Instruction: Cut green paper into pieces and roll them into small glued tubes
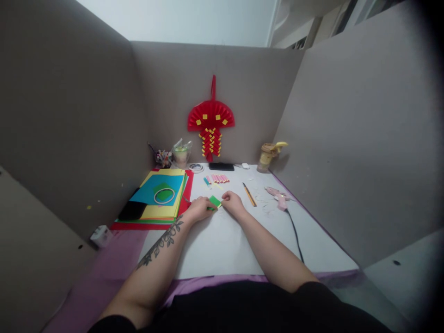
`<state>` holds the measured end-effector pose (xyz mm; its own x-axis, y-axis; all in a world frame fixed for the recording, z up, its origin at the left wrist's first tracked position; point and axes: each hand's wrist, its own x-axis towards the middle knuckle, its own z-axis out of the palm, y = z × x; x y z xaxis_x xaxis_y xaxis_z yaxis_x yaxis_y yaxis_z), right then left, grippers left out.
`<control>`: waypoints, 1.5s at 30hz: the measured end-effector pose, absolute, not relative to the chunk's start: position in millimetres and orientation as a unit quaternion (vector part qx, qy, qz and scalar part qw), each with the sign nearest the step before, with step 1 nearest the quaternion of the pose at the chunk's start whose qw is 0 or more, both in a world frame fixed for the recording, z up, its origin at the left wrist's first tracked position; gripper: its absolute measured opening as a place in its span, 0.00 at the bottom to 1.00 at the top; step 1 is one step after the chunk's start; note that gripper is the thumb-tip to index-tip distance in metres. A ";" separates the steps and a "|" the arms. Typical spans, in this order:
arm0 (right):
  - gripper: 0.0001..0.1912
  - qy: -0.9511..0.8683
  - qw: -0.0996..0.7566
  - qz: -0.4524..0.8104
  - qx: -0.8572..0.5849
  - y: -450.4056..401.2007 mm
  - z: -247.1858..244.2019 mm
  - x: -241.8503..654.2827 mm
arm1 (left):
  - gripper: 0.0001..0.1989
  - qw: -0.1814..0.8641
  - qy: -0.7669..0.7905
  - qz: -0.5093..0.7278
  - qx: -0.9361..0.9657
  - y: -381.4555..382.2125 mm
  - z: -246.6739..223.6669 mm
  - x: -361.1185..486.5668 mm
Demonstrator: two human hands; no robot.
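Note:
A small green paper piece [215, 200] with a thin yellow edge lies low over the white tabletop, between my two hands. My left hand [200, 209] is closed on its left side, thumb and fingers together. From the other side, my right hand [233, 203] pinches at its right edge, where the fingertips hide the contact. Just beyond the hands, several pink paper rolls [220, 178] with yellow ends lie in a row. Beside them is a blue paper roll [206, 181]. An orange craft knife or pen [249, 194] rests right of my right hand.
A pink glue gun [278, 196] with a black cord lies at right. At left, stacked coloured paper [166, 212] carries a tape roll [164, 196]. Along the back are a phone [221, 166], a drink cup [181, 156] and another cup [265, 159]. A red paper ornament [211, 115] hangs on the partition.

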<state>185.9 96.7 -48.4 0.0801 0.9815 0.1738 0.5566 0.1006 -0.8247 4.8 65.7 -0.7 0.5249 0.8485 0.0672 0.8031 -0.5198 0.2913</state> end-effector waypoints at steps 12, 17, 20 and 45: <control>0.10 -0.633 0.393 0.239 -0.622 98.5 -52.2 185.3 | 0.14 0.119 0.471 0.111 0.867 67.4 -4.3 5.0; 0.10 -0.644 0.379 0.223 -0.626 98.1 -50.6 184.4 | 0.14 0.114 0.469 0.103 0.870 68.2 -5.1 4.7; 0.11 -0.649 0.371 0.219 -0.627 98.1 -51.3 184.0 | 0.14 0.108 0.469 0.096 0.871 68.1 -4.8 4.8; 0.09 -0.629 0.381 0.181 -0.653 93.2 -33.7 184.9 | 0.11 0.114 0.465 0.171 0.861 70.9 -12.3 1.3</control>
